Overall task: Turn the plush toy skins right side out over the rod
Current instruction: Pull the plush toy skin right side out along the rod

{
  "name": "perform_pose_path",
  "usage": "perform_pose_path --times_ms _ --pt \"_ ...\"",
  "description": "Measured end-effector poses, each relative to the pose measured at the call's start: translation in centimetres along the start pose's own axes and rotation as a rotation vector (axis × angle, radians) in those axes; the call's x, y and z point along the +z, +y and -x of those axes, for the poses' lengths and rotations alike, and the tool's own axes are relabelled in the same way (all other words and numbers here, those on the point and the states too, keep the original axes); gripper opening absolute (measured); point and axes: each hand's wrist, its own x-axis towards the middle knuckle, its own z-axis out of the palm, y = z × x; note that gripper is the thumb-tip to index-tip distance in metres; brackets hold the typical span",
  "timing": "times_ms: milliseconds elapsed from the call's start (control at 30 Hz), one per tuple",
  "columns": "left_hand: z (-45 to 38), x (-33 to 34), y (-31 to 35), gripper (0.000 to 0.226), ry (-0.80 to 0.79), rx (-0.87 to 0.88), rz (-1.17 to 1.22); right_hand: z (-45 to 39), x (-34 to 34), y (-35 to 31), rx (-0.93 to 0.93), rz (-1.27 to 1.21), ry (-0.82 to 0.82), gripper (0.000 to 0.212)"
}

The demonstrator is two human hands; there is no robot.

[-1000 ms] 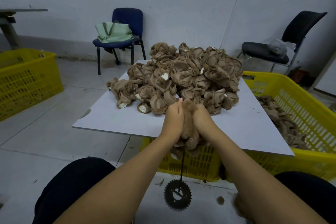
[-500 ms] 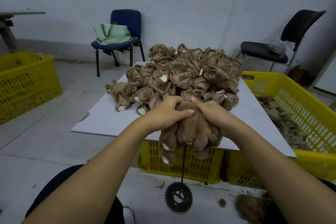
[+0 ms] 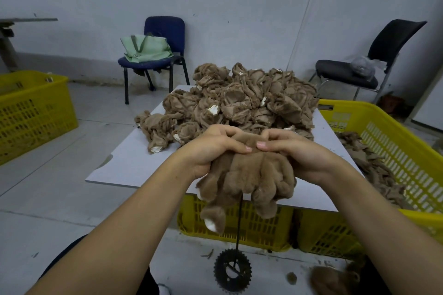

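A brown plush toy skin (image 3: pixel 249 175) with its furry side out hangs over the thin black rod (image 3: pixel 238 223), which stands on a toothed gear base (image 3: pixel 232 270) on the floor. My left hand (image 3: pixel 211 148) grips the skin's top from the left and my right hand (image 3: pixel 299 151) grips it from the right, thumbs nearly meeting. Behind them a heap of inside-out brown skins (image 3: pixel 239 103) lies on the white board (image 3: pixel 129 165).
Yellow crates (image 3: pixel 383 151) stand under and to the right of the board, holding more brown skins. Another yellow crate (image 3: pixel 31 112) is at the left. A blue chair with a green bag (image 3: pixel 153 55) and a black chair (image 3: pixel 354 74) stand by the wall. A furry skin (image 3: pixel 333 280) lies on the floor.
Both hands have risen and drawn the skin down over the rod, so more furry surface now shows. The limbs have spread out below my hands.
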Motion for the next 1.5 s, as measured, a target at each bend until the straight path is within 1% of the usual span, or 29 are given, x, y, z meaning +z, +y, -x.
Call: perform_pose_path --times_ms 67,100,167,200,267,333,400,433,533,633,700,800,900,1000,1067,1200,1300,1367,1433,1500 --pt "-0.1 0.2 0.1 0.017 0.069 0.041 -0.124 0.0 0.0 -0.2 -0.02 0.028 -0.013 0.023" --pt "-0.2 0.4 0.1 0.016 0.13 0.096 -0.229 0.0 0.0 -0.3 -0.039 0.03 -0.015 0.023" --pt "-0.4 1.3 0.2 0.013 0.281 0.269 -0.434 -0.1 0.1 -0.6 -0.077 0.016 0.001 0.024" --pt "-0.5 1.8 0.1 0.013 0.349 0.365 -0.498 -0.2 0.2 -0.8 -0.095 0.007 0.02 0.025" --pt "-0.6 2.1 0.0 0.011 0.466 0.499 -0.543 -0.4 0.4 -1.0 -0.14 0.027 0.076 0.023" --pt "-0.6 1.8 0.2 0.009 0.53 0.57 -0.531 -0.7 0.5 -1.1 -0.232 0.131 0.162 0.016" --pt "-0.6 1.5 0.5 0.019 0.528 0.607 -0.551 -1.0 0.6 -1.2 -0.362 0.247 0.257 0.013" --pt "-0.6 1.4 0.6 0.022 0.507 0.607 -0.568 -1.1 0.6 -1.0 -0.424 0.302 0.301 0.015" --pt "-1.0 1.3 0.7 0.02 0.442 0.551 -0.571 -1.4 0.8 -0.6 -0.541 0.479 0.44 0.022" --pt "-1.3 0.6 0.8 0.019 0.344 0.419 -0.458 -1.5 1.0 -0.4 -0.612 0.601 0.52 0.024" --pt "-1.3 0.1 1.0 0.021 0.249 0.299 -0.312 -1.6 1.3 -0.3 -0.623 0.617 0.526 0.026" --pt "-0.9 -0.5 1.2 0.026 0.054 0.139 -0.036 -1.6 1.5 -0.2 -0.611 0.579 0.506 0.029" --pt "-0.7 -0.9 1.1 0.03 -0.025 0.11 0.037 -1.5 1.4 0.0 -0.602 0.558 0.477 0.029" --pt "-0.6 -0.9 0.8 0.034 -0.042 0.093 0.045 -1.3 1.4 0.5 -0.564 0.503 0.429 0.029" --pt "-0.4 -0.9 0.6 0.037 -0.061 0.065 0.088 -1.4 1.2 0.9 -0.533 0.511 0.41 0.025" --pt "-0.2 -0.6 0.1 0.039 -0.078 -0.036 0.17 -1.3 0.8 1.2 -0.425 0.552 0.375 0.02" --pt "0.0 -0.6 -0.5 0.035 -0.083 -0.121 0.157 -1.0 0.8 1.3 -0.32 0.538 0.327 0.015" --pt "0.1 -0.5 -1.0 0.031 -0.029 -0.157 0.097 -1.0 0.8 1.6 -0.207 0.61 0.289 0.012" --pt "0.1 -0.1 -1.8 0.024 0.073 -0.169 0.029 -1.2 1.0 2.1 -0.11 0.728 0.25 0.01" --pt "0.0 0.3 -2.4 0.019 0.139 -0.169 -0.031 -1.3 1.2 2.5 -0.074 0.765 0.243 0.011"
